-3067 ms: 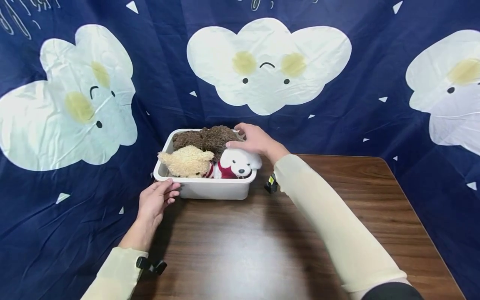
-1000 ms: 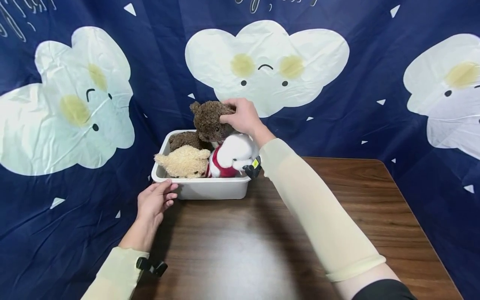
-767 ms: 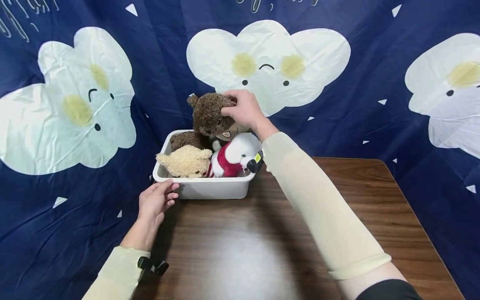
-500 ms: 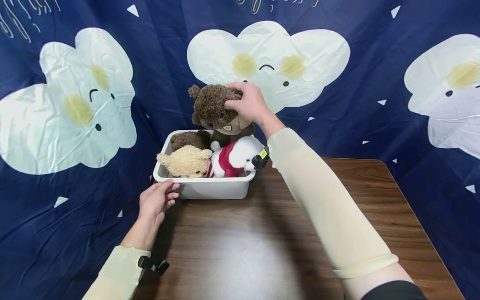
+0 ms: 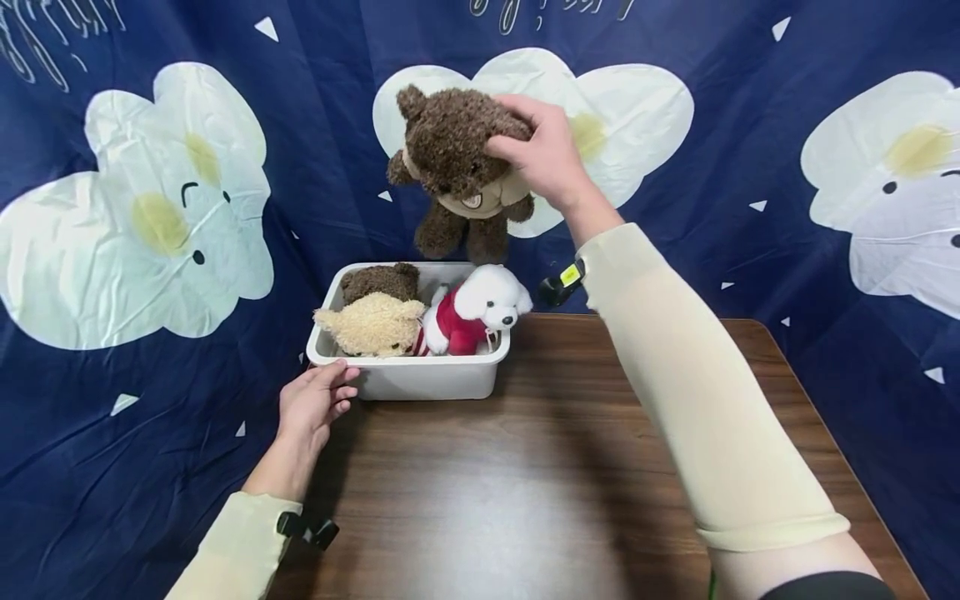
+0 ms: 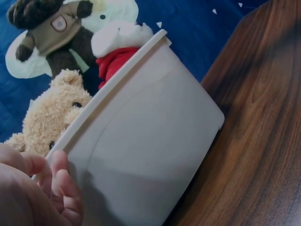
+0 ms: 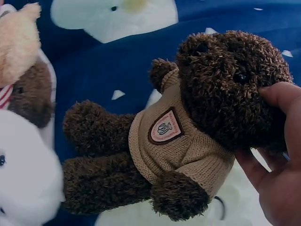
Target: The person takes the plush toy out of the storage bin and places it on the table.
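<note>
My right hand (image 5: pixel 546 154) grips a dark brown teddy bear (image 5: pixel 457 142) by its head, above the far side of a white plastic bin (image 5: pixel 427 379). The bear wears a tan knit sweater (image 7: pixel 157 136) with a shield patch, and its legs hang clear of the bin. My left hand (image 5: pixel 307 404) pinches the bin's near left rim, thumb at the top and fingers along the outer wall. Inside the bin lie a cream plush bear (image 5: pixel 375 323), another dark brown plush (image 5: pixel 381 283) behind it, and a white plush dog (image 5: pixel 491 296) in a red top, leaning over the right end.
The bin stands at the back left of a brown wooden table (image 5: pixel 480 483). Behind and beside it hangs a dark blue cloth (image 5: pixel 322 108) with printed white clouds. The table's right edge slants toward the front right.
The right hand has taken hold of the brown bear and lifted it up and slightly right, out of the bin. The white dog has shifted and sits more upright. The left hand stays put.
</note>
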`<state>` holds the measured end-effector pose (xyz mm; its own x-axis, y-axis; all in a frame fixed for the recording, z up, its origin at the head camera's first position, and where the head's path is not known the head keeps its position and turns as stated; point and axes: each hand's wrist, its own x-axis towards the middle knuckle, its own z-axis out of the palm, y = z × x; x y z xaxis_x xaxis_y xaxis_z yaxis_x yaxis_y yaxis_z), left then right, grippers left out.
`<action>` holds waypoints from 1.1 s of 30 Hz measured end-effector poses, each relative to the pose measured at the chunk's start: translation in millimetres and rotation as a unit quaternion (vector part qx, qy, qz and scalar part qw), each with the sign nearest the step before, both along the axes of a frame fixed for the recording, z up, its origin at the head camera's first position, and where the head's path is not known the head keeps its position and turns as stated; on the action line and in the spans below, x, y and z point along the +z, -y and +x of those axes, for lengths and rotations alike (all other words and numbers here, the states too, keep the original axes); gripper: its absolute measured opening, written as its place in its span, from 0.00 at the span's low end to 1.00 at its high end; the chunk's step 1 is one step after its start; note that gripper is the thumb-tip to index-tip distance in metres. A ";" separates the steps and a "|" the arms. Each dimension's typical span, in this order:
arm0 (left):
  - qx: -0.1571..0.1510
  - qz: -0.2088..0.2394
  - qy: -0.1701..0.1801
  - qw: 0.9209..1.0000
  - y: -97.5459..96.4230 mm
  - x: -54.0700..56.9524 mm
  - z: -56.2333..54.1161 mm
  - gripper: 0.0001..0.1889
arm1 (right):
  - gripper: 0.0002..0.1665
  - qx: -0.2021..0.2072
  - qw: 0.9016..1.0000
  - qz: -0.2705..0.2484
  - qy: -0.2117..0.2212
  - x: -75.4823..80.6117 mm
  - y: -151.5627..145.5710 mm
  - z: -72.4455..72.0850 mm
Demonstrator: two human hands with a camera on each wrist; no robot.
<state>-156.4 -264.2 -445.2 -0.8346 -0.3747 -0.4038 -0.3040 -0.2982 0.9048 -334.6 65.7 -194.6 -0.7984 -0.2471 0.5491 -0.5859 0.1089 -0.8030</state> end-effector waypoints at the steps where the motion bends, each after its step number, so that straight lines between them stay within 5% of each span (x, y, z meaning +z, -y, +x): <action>1: 0.001 -0.001 0.002 1.000 -0.6 -0.5 0.0 0.05 | 0.25 -0.001 1.000 -0.013 -0.001 6.0 -3.6 3.7; 7: 0.008 0.003 0.014 1.000 -2.9 -3.8 0.8 0.06 | 0.23 -0.013 0.998 -0.052 -0.015 30.4 -36.2 0.0; 14: 0.007 0.000 0.013 1.000 -2.1 -4.2 3.2 0.07 | 0.22 -0.026 0.999 -0.041 0.022 27.2 -92.2 -10.2; 24: 0.008 -0.002 0.015 1.000 -1.2 -1.1 3.8 0.08 | 0.19 -0.074 0.992 -0.009 0.103 -19.0 -158.1 -8.7; 33: 0.002 0.005 0.005 1.000 -0.8 0.2 0.6 0.04 | 0.23 -0.092 0.984 0.004 0.155 -84.4 -197.6 -8.5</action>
<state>-155.8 -263.4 -445.0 -0.8286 -0.3747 -0.4158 -0.3115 -0.3086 0.8988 -343.1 263.3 -279.1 -0.9586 -0.0863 0.2715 -0.2835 0.1971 -0.9385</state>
